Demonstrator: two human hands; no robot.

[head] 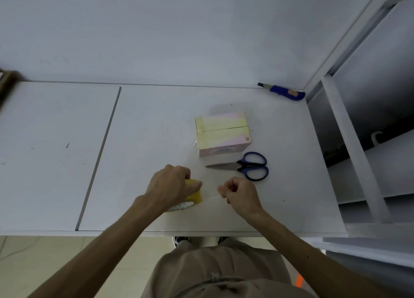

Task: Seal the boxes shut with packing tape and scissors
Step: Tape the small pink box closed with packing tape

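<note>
Down in the lower middle of the frame, both bare hands work over a white table (156,123). The left hand (170,185) curls its fingers round a yellow roll of packing tape (194,193), which stands tilted with its lower edge at the tabletop. Just to the right, the right hand (240,194) has its fingers curled in, and the thumb and fingertips pinch the free end of a clear strip of tape (210,199). That strip runs in a short stretch from the roll to the pinch.

Above the hands, right of centre, a small pale yellow and pink box (224,133) sits on the table with its flaps down and a seam running across its top. Neither hand touches it. Just below the box lie the scissors (244,166), blades shut and pointing to the left of the frame, blue handles to the right; the right hand is near them but apart.

Further up, at the table's far right corner, lies a blue utility knife (284,91) close to the wall. A white shelf unit (349,141) fills the right edge of the frame.
</note>
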